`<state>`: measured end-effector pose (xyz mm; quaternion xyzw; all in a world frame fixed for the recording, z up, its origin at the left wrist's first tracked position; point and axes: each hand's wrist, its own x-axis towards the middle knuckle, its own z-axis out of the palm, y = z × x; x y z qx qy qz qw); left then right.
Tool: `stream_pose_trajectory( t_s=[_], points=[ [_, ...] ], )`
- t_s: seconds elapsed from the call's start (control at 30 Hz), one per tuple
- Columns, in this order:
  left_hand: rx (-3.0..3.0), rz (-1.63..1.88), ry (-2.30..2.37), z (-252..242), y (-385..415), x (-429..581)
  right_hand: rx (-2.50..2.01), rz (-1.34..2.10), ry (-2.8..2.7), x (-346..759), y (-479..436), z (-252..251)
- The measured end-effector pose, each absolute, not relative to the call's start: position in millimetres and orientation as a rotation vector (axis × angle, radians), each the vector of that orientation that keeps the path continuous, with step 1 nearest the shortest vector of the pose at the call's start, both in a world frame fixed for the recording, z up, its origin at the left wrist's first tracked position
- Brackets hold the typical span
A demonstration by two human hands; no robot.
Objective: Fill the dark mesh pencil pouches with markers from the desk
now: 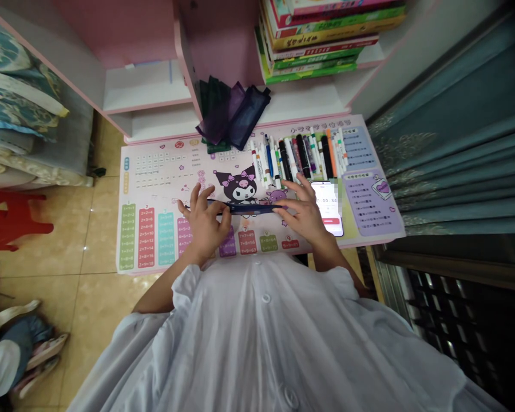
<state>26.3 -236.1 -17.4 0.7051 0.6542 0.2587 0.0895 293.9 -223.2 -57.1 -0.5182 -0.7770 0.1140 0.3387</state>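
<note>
My left hand and my right hand hold a slim dark blue pen level above the printed pink desk mat. The left fingers wrap around its middle, and the right fingertips pinch its right end. Just right of my right hand, a smartphone lies on the mat with a timer on its screen. Beyond my hands, a row of several upright-lying markers and pens spreads across the mat. Dark mesh pencil cases lie behind them.
A white and pink shelf unit stands at the far side of the desk, with a stack of books on it. Teal curtains hang at right. Cushions, a red stool and a tiled floor lie at left.
</note>
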Motion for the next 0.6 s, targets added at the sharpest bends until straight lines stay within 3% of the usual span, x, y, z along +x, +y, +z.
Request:
stream_pose_trajectory(
  t_s=[0.6],
  points=[
    [2.052,0.771,2.003,-14.8,-235.8,22.0,-1.338,0.244,-2.056,296.2,-222.7,-58.0]
  ],
)
